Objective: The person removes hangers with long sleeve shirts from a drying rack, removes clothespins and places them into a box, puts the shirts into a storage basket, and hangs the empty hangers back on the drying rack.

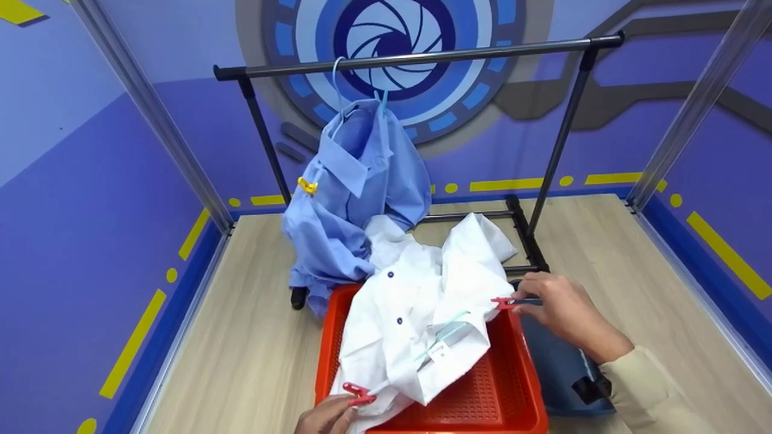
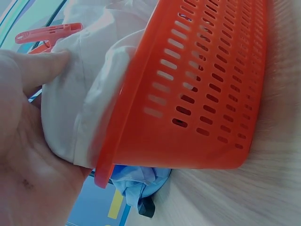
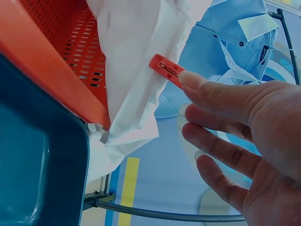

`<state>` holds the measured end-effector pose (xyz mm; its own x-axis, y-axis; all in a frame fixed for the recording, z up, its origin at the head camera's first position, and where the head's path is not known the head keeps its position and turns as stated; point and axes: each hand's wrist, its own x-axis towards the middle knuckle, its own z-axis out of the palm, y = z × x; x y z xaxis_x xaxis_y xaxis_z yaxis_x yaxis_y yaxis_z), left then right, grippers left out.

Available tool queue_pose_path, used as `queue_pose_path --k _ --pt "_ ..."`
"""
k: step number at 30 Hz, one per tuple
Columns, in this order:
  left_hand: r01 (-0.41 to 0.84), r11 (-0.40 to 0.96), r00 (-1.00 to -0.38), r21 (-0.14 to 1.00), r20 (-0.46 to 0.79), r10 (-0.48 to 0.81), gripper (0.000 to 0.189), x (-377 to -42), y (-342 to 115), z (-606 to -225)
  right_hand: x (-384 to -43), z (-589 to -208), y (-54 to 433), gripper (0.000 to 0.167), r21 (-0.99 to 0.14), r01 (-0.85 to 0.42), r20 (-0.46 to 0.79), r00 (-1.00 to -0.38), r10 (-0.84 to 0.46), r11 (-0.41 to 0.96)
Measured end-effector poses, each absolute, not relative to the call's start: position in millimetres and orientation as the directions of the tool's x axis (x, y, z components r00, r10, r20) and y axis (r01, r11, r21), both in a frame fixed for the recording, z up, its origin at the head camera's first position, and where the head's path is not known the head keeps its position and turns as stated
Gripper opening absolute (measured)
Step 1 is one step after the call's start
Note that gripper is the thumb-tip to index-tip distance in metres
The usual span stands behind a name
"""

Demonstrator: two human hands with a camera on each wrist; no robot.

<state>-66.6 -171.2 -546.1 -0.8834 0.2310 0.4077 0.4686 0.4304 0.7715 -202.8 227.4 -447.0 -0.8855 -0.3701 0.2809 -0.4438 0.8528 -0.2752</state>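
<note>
A white shirt (image 1: 416, 289) with dark buttons lies bunched over a red basket (image 1: 534, 386). Inside its collar shows part of a pale green hanger (image 1: 452, 328), the rest covered by cloth. At the basket's near left, my left hand (image 1: 329, 416) pinches the shirt's edge, thumb on the cloth; its other fingers are mostly hidden. A red clothespin (image 1: 360, 393) sits just above that thumb. My right hand (image 1: 558, 307) pinches another red clothespin (image 3: 165, 69) between thumb and forefinger, its jaws at the shirt's right side. The other right fingers are loosely bent.
A blue shirt (image 1: 350, 169) hangs by a light hanger from a black rack (image 1: 422, 59), with a yellow clothespin (image 1: 307, 185) on it. Right of the red basket stands a dark blue bin (image 1: 558, 374), partly under my right arm. Printed walls enclose the wooden table (image 1: 241, 337).
</note>
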Motion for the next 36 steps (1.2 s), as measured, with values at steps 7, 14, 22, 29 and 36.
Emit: queue_pose_path --k 7,14,22,29,36 --pt "0.306 0.503 -0.948 0.808 0.211 0.239 0.023 -65 -169 -534 -199 -447 232 0.019 -0.302 -0.451 0.281 -0.884 -0.373 0.840" --pt "0.383 0.549 -0.922 0.743 0.341 0.182 0.016 -65 -168 -541 -197 -446 236 0.018 -0.350 -0.472 0.285 -0.877 -0.387 0.809" --pt "0.449 0.546 -0.885 0.707 0.437 0.162 0.018 -68 -167 -547 -195 -443 243 0.015 -0.391 -0.529 0.324 -0.845 -0.425 0.753" --pt "0.250 0.628 -0.941 0.737 0.339 -0.023 0.016 -64 -159 -538 -191 -440 247 0.019 -0.423 -0.489 0.327 -0.867 -0.375 0.763" --pt "0.241 0.657 -0.902 0.714 0.415 -0.120 0.015 -65 -156 -541 -190 -446 255 0.020 -0.433 -0.363 0.293 -0.922 -0.252 0.825"
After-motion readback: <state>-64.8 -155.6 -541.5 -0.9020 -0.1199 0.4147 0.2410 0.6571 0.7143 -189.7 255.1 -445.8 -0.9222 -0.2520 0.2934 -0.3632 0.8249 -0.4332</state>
